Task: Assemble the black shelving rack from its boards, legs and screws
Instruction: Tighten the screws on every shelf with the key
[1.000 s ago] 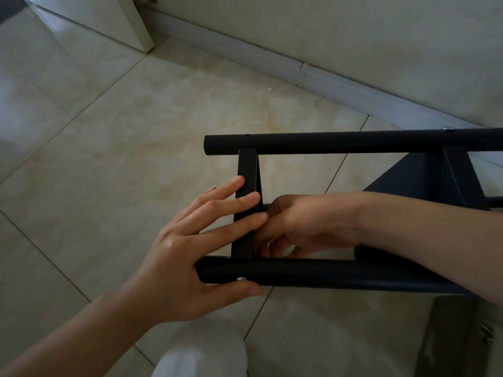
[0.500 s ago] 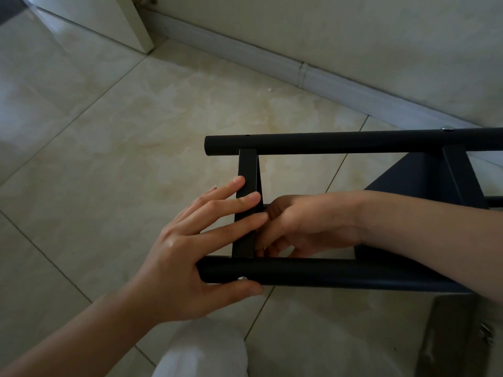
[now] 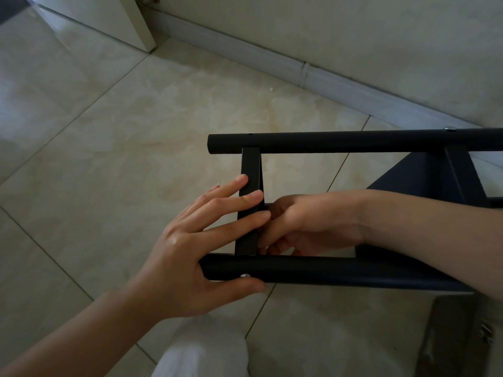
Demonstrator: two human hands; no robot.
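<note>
The rack (image 3: 353,270) lies on its side on the floor (image 3: 136,131). Our left hand (image 3: 190,257) presses the crossbar (image 3: 249,213) with straight fingers, thumb under the near leg (image 3: 326,272). The right hand (image 3: 307,224) curls behind the crossbar; what it holds we cannot tell. We should keep the crossbar square while tightening.

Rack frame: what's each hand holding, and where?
Left hand braces the near leg's end, thumb beneath, straight fingers on the crossbar. Right hand curls behind the crossbar's lower end; its hold is hidden.

Rack parts and hands, counted
Two round black legs (image 3: 353,141) (image 3: 326,272), two crossbars (image 3: 249,205) (image 3: 462,175) between them, two hands (image 3: 185,257) (image 3: 307,224).
</note>
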